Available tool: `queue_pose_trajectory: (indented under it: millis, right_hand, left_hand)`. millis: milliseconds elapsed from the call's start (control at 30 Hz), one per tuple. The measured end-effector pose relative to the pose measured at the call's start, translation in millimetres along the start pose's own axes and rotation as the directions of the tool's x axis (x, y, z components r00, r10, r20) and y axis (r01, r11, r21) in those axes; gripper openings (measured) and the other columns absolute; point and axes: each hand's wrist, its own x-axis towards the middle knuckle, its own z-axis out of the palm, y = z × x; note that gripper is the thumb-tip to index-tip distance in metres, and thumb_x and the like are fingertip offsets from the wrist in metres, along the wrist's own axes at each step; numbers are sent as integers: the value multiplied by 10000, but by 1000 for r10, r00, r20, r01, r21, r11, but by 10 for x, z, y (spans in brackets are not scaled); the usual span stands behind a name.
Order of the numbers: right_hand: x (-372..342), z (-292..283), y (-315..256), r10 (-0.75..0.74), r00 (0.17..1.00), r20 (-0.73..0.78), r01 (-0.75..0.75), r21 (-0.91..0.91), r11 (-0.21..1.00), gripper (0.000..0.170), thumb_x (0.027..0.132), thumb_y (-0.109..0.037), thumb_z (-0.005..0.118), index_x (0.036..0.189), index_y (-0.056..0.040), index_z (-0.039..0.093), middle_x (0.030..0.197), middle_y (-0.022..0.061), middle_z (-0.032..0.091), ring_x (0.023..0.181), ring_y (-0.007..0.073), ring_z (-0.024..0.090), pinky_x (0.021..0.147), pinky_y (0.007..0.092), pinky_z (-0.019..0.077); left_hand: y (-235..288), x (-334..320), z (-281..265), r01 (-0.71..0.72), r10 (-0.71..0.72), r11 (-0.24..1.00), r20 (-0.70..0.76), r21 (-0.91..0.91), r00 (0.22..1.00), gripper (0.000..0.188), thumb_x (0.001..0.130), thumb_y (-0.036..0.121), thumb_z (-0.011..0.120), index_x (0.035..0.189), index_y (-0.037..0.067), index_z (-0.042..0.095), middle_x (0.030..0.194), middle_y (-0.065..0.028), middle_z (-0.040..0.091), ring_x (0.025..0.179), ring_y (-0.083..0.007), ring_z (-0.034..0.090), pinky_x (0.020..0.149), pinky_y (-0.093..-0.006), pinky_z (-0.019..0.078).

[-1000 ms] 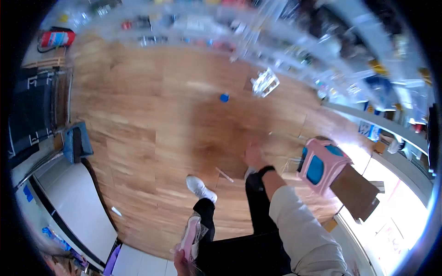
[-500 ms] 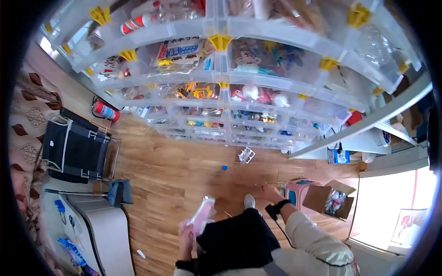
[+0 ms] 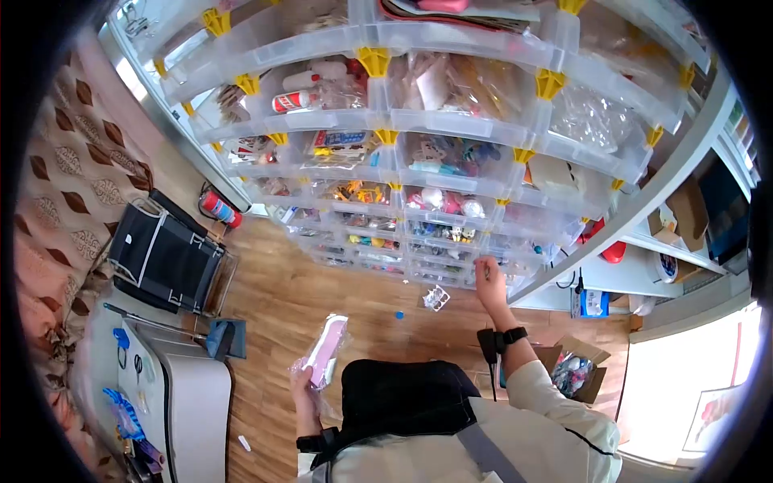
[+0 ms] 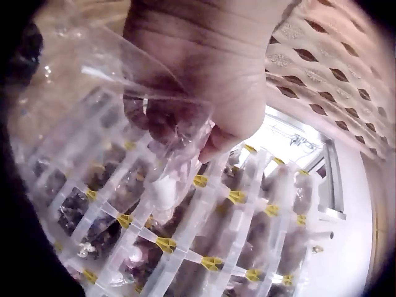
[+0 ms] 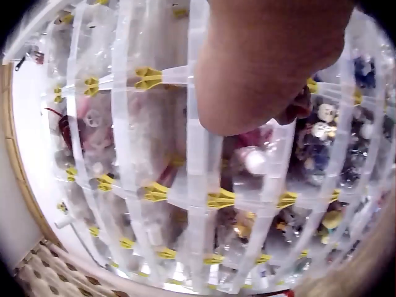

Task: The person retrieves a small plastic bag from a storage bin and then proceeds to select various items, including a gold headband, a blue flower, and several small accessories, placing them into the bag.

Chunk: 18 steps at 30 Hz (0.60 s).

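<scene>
My left hand (image 3: 302, 385) grips the lower end of a long, flat pink-and-white item (image 3: 327, 348) in clear plastic wrapping, held low in front of my left side. In the left wrist view the fingers curl into the crinkled clear wrapping (image 4: 176, 139), and most of the pink item is hidden. My right hand (image 3: 491, 288) is raised in front of a tall stack of clear plastic drawers (image 3: 451, 125) with yellow corner pieces. Its fingers point toward the lower drawers in the head view. The right wrist view shows mainly the back of the hand (image 5: 266, 68); I cannot tell whether the fingers hold anything.
On the wooden floor lie a blue cap (image 3: 399, 315) and a crumpled clear plastic tray (image 3: 436, 298). An open cardboard box (image 3: 594, 352) stands by my right arm. To the left are a folding chair (image 3: 165, 253), a fire extinguisher (image 3: 220, 208) and a dustpan (image 3: 232, 336).
The view has risen from the floor to the drawers. My right hand has moved from low near my foot up toward the drawers. My left hand keeps the pink item, now farther forward.
</scene>
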Motion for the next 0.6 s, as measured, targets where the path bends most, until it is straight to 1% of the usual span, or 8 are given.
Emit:
queue_pose_trajectory:
  millis: [33, 133, 267, 400, 467, 533, 567, 600]
  right_hand:
    - [94, 5, -163, -27, 999, -28, 29, 86, 996, 111, 812, -122, 467, 879, -60, 529, 734, 142, 586, 686, 304, 576, 583, 331, 429]
    - [286, 99, -591, -150, 981, -122, 160, 74, 984, 102, 809, -96, 468, 879, -60, 532, 757, 128, 584, 697, 258, 575, 582, 309, 423]
    - [329, 339, -821, -188, 972, -138, 199, 70, 978, 103, 814, -97, 465, 874, -48, 534, 754, 110, 587, 686, 196, 569, 598, 285, 415]
    - [192, 566, -883, -39, 972, -232, 54, 58, 997, 105, 831, -114, 457, 859, -45, 531, 721, 101, 579, 651, 166, 540, 608, 294, 416]
    - [130, 660, -893, -74, 938, -338, 69, -29, 997, 103, 837, -112, 447, 854, -45, 524, 701, 94, 566, 636, 165, 517, 616, 295, 416]
    - [27, 705, -717, 51, 939, -340, -31, 66, 997, 108, 842, -122, 443, 885, -47, 508, 676, 81, 550, 593, 141, 506, 570, 284, 412]
    - [-39, 691, -939, 158, 930, -333, -99, 188, 977, 120, 853, -136, 432, 914, -51, 492, 616, 41, 504, 508, 96, 453, 481, 246, 377]
    - [-50, 705, -1022, 176, 920, -351, -119, 178, 977, 120, 853, -136, 432, 914, -51, 492, 616, 41, 504, 508, 96, 453, 481, 246, 377]
  left_hand:
    - [41, 42, 45, 2, -2, 1000, 27, 7, 1000, 332, 749, 145, 557, 1043, 20, 466, 993, -79, 536, 916, -175, 513, 813, -289, 391]
    - [162, 225, 112, 6, -8, 1000, 72, 15, 997, 330, 746, 152, 567, 1035, 30, 467, 986, -71, 539, 900, -167, 515, 798, -283, 398]
    - [312, 612, 136, 61, -60, 998, 174, 2, 983, 298, 745, 129, 579, 1008, 43, 468, 963, -66, 542, 882, -159, 515, 783, -280, 406]
    - [459, 1167, 44, 128, -118, 992, 266, -19, 957, 306, 750, 78, 560, 1035, 28, 462, 987, -85, 545, 915, -178, 522, 809, -302, 410]
    - [563, 1439, 69, 175, -151, 983, 317, -48, 936, 320, 747, 69, 555, 1049, 18, 465, 987, -98, 549, 920, -188, 533, 802, -307, 425]
    - [720, 1669, 117, 229, -221, 973, 396, 28, 891, 317, 747, 63, 551, 1049, 14, 469, 977, -102, 551, 914, -191, 538, 784, -306, 437]
    - [780, 1787, 150, 245, -257, 966, 434, 84, 863, 315, 747, 58, 547, 1049, 9, 472, 967, -105, 553, 908, -194, 543, 766, -305, 449]
    - [772, 1928, 170, 266, -283, 959, 446, 100, 849, 315, 747, 58, 547, 1049, 9, 472, 967, -105, 553, 908, -194, 543, 766, -305, 449]
